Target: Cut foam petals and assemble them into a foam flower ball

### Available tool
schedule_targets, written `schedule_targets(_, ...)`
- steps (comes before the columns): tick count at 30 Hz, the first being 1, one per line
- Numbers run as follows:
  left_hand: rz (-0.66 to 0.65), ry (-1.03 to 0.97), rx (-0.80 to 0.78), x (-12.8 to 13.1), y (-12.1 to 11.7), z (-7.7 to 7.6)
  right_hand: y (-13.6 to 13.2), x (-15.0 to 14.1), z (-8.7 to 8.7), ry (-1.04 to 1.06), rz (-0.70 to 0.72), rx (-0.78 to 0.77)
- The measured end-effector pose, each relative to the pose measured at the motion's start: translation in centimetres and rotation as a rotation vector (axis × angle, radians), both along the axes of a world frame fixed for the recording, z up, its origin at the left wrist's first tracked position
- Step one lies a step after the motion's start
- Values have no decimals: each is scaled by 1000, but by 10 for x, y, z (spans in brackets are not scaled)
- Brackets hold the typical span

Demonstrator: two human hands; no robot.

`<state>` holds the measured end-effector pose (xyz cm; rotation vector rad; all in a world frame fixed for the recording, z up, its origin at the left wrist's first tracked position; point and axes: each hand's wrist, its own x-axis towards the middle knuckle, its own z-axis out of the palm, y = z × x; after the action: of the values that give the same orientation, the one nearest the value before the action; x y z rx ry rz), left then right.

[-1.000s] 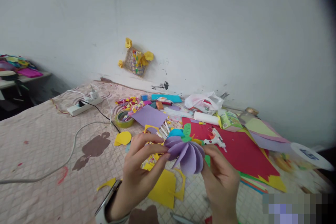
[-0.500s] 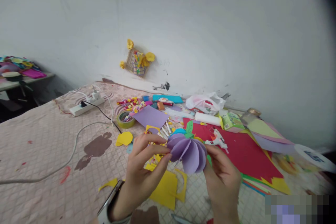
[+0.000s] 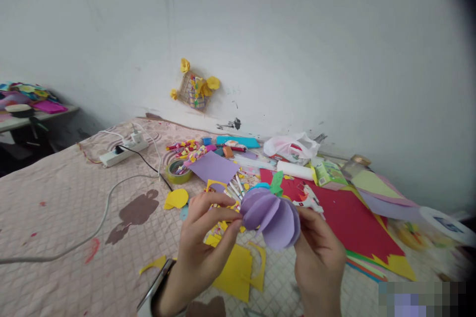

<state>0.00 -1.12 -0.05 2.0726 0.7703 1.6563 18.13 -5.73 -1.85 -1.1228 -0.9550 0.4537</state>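
Between my two hands, above the table, is a round purple paper pumpkin (image 3: 277, 220) made of folded discs, with a green paper leaf (image 3: 276, 183) on top. My left hand (image 3: 208, 230) pinches its left edge between thumb and fingers. At the opposite edge, my right hand (image 3: 320, 245) grips the pumpkin, its fingertips partly hidden behind the paper. Below lie a yellow paper sheet (image 3: 234, 270) and a curved yellow offcut (image 3: 260, 265). Just behind the right hand rests a white glue gun (image 3: 309, 199) on red paper (image 3: 345, 218).
A white power strip (image 3: 123, 152) with cables stands at the left; a grey cord (image 3: 107, 213) crosses the cloth. Tape (image 3: 178, 172), a purple sheet (image 3: 214, 167), a plastic bag (image 3: 292, 146) and a green box (image 3: 329, 173) lie toward the wall. A glass jar (image 3: 355, 164) stands at right.
The pumpkin has shifted slightly right and turned a little, its leaf moving right too. My right hand has moved slightly right and down; the left stays nearly in place.
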Motion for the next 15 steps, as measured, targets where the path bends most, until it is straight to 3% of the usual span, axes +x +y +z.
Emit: schedule_targets(15,-29,-14,-32,0,-3,-1,2,-7,-1,27,94,-27)
